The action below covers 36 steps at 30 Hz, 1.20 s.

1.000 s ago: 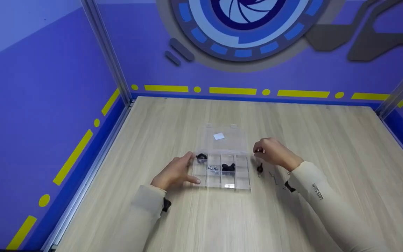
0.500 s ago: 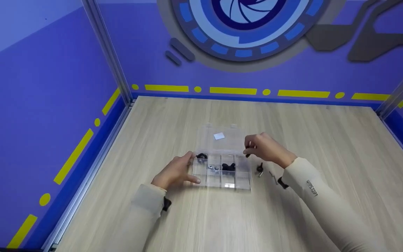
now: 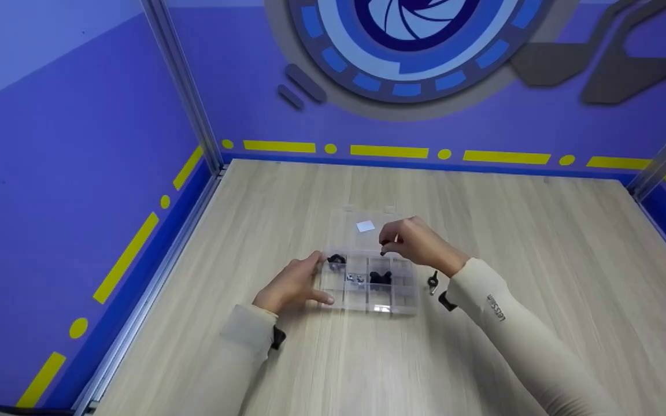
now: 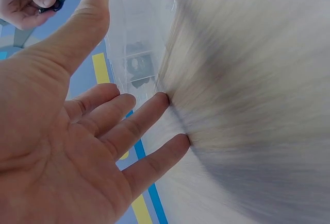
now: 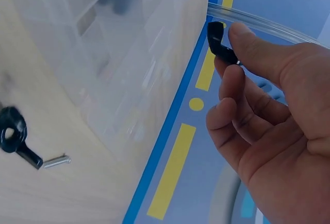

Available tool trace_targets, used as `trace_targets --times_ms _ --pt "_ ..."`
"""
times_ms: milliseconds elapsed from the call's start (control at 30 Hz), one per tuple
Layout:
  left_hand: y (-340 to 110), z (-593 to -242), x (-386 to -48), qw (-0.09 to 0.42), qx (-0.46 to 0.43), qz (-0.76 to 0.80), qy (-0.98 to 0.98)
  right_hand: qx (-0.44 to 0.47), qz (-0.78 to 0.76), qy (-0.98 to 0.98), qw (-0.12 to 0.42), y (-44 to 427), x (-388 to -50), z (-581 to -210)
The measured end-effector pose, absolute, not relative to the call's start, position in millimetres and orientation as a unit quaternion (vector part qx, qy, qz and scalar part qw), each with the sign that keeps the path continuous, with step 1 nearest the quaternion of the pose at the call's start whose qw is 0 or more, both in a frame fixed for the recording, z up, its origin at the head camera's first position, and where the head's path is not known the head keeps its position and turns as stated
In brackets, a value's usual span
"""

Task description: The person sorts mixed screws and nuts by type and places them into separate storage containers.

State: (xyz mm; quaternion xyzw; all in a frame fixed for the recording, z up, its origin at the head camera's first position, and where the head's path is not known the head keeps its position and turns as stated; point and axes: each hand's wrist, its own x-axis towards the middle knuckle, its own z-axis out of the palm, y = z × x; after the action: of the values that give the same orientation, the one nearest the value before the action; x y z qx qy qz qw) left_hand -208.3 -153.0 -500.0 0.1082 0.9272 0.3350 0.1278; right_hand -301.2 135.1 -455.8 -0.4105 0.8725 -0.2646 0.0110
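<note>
The right hand [image 3: 417, 245] is right of centre in the head view, above the place where the box and its lid meet. Its thumb and fingers pinch a small black part [image 5: 219, 46], which shows bent in the upper middle of the right wrist view, clear of the table [image 3: 310, 358].

The left hand [image 3: 292, 284] lies at the left side of the clear plastic box [image 3: 405, 297], fingers straight and spread in the left wrist view, thumb held apart from them. In the head view its thumb overlaps the box's lower left; whether it presses there I cannot tell.

The box sits in the middle of the head view, its lid [image 3: 347, 237] folded back toward the top of the frame. A square of white paper [image 3: 365, 226] shows on the lid. In the box, a black ring [image 3: 337, 260] is in the upper left compartment, small metal bits [image 3: 355, 278] lie lower and to its right, and a larger black piece [image 3: 380, 278] lies right of those.

On the table just right of the box is a black ring with a stem [image 3: 433, 281]; at the lower left of the right wrist view, a metal pin [image 5: 56, 161] lies by the stem's end.
</note>
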Motion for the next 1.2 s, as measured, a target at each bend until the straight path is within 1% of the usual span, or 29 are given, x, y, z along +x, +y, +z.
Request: trace_targets --times_ms 300,467,700,1200 --pt "-152 -500 -210 0.122 0.108 0.329 0.930 -0.448 -0.244 0.860 -0.019 117 -301 -454" --pt "-153 -500 -210 0.118 0.110 0.327 0.931 -0.459 -0.247 0.853 -0.016 103 -300 -454" --pt "-153 -500 -209 0.121 0.109 0.332 0.929 -0.488 -0.267 0.831 -0.028 83 -299 -462" --pt "-154 -499 -209 0.119 0.113 0.344 0.925 -0.460 -0.301 0.835 -0.020 60 -298 -472"
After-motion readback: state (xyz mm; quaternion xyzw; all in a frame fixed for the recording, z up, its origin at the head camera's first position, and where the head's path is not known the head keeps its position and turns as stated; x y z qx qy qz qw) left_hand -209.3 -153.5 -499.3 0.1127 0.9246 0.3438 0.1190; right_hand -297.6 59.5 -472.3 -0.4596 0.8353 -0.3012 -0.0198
